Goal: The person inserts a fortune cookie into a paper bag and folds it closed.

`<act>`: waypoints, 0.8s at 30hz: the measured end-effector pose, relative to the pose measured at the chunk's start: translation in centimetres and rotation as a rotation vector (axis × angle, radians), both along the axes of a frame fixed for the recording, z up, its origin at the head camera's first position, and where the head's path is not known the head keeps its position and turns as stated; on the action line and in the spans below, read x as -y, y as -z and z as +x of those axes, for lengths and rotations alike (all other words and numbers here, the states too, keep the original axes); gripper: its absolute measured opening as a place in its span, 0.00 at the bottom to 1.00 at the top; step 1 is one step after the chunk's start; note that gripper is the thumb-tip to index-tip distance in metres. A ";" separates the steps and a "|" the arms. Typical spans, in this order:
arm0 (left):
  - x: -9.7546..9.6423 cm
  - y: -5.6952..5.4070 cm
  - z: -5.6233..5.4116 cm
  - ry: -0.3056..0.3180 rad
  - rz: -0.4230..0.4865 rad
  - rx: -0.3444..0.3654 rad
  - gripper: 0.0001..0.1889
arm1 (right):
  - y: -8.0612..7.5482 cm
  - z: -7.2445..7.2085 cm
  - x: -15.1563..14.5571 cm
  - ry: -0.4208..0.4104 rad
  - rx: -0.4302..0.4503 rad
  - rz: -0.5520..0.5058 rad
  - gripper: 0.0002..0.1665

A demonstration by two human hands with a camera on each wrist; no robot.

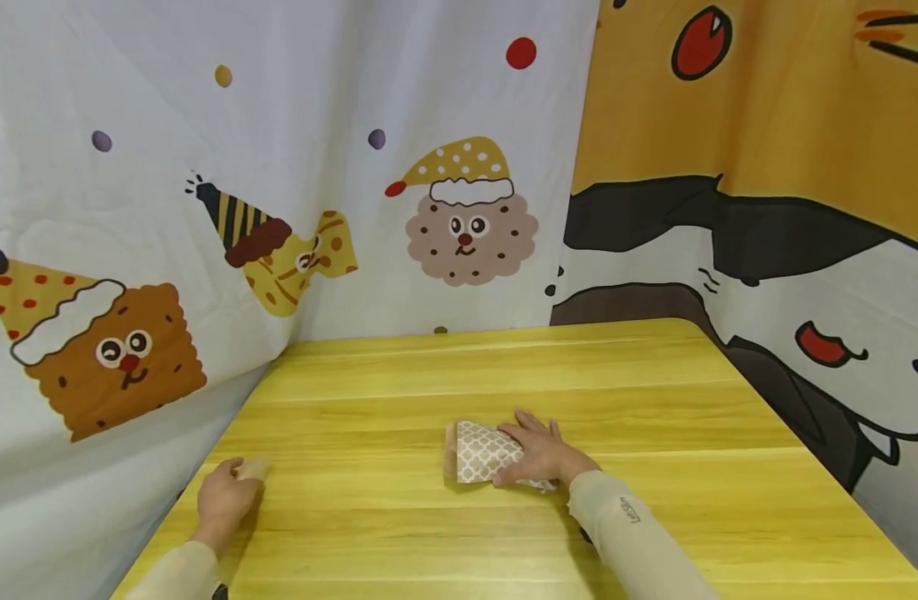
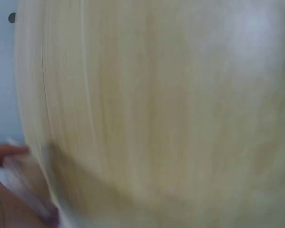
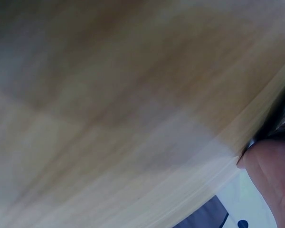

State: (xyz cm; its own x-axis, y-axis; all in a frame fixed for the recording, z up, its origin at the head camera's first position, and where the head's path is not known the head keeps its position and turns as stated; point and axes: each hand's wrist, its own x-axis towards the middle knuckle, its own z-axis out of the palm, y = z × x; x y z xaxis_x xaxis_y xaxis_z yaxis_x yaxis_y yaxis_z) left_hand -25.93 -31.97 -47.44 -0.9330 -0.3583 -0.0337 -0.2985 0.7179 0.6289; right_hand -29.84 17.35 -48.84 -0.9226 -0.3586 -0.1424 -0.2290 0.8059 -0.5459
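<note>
Near the middle of the table lies a flat packet [image 1: 485, 454] with a white-and-tan lattice pattern and a plain brown strip along its left side. My right hand [image 1: 540, 452] rests over its right part, fingers spread, thumb at the near edge. In the right wrist view only part of the right hand [image 3: 273, 175] shows, beside a dark edge. At the table's left side my left hand [image 1: 225, 500] pinches a small pale beige piece [image 1: 252, 469] between thumb and fingers. It looks thin and whitish, blurred, in the left wrist view.
The yellow wood-grain table [image 1: 369, 375] reaches back to a white curtain [image 1: 339, 75] printed with cartoon biscuits. An orange and black-and-white printed curtain [image 1: 654, 125] hangs along the right. The table's left edge runs close by the left hand.
</note>
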 end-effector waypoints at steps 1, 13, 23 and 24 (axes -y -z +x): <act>-0.2 0.0 -0.2 0.044 0.003 -0.041 0.31 | 0.0 0.0 0.0 -0.001 0.001 0.000 0.60; -8.6 -1.9 -3.3 0.347 0.132 -0.256 0.22 | 0.1 -0.1 0.1 -0.004 -0.005 0.002 0.60; -15.9 -1.3 -4.7 0.673 0.056 -0.288 0.17 | 0.0 0.0 0.2 -0.015 -0.016 0.001 0.60; -16.4 -1.2 -4.8 0.695 0.035 -0.286 0.17 | 0.0 0.0 0.2 -0.017 -0.017 -0.001 0.60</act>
State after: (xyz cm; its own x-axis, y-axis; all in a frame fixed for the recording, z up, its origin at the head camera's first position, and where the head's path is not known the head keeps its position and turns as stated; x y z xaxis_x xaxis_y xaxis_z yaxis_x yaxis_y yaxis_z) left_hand -30.74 -15.60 -46.23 -0.9178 0.3133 0.2437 0.3949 0.6592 0.6399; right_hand -29.84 17.14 -48.86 -0.9184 -0.3747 -0.1268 -0.2521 0.8014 -0.5424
